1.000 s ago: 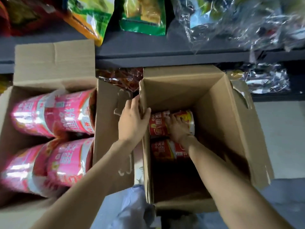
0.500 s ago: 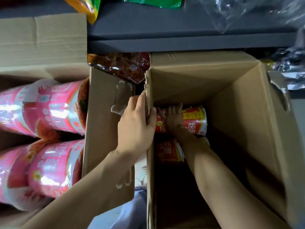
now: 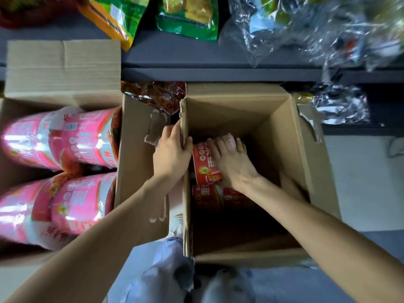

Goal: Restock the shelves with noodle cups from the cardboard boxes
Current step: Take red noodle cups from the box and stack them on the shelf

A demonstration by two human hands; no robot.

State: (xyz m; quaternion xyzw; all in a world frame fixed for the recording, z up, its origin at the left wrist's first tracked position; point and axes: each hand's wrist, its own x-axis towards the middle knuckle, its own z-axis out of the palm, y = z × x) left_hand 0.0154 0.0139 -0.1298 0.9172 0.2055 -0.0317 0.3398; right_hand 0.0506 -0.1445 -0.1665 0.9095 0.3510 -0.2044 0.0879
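An open cardboard box (image 3: 314,162) stands on the floor at the centre right. Deep inside it lie two red noodle cups on their sides. My right hand (image 3: 229,160) reaches into the box and its fingers curl over the upper red cup (image 3: 203,162). The second red cup (image 3: 207,193) lies just below it, partly under my wrist. My left hand (image 3: 171,152) grips the box's left wall at its top edge. A second open box (image 3: 140,171) on the left holds several pink shrink-wrapped noodle cup packs (image 3: 83,138).
A dark grey shelf (image 3: 218,62) runs across the top, with green and orange snack bags (image 3: 188,16) and clear crinkled wrappers (image 3: 317,29) on it. A red snack bag (image 3: 157,95) sits between the two boxes. Pale floor lies to the right, and my knees show at the bottom.
My right hand has shifted on the upper red cup and the cup has turned and lifted somewhat. My left hand keeps its hold on the box wall. The camera has tilted back up.
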